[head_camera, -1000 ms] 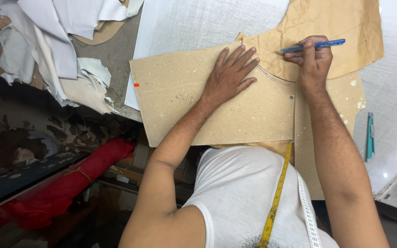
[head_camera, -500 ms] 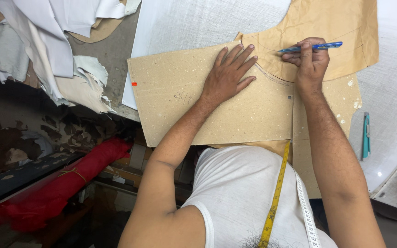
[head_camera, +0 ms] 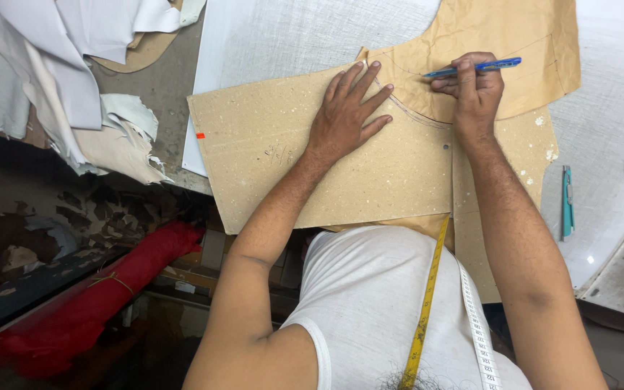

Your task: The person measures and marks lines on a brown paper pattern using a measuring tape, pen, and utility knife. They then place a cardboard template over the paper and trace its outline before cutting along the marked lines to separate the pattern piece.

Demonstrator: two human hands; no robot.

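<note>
My pen [head_camera: 474, 68] at upper right is blue; the cardboard template [head_camera: 312, 159] at centre is tan, flecked white, with an orange tick at its left edge; the paper [head_camera: 514, 36] above is crumpled brown; the tape measure [head_camera: 427, 303] is yellow and white; the fabric roll [head_camera: 110, 289] at lower left is red.

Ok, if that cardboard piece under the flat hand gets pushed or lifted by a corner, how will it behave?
The cardboard piece looks stiff: it lies flat with straight edges and overhangs the table edge without drooping. It is probably light and could slide on the white fabric, which may be why the left hand presses it flat.
</note>
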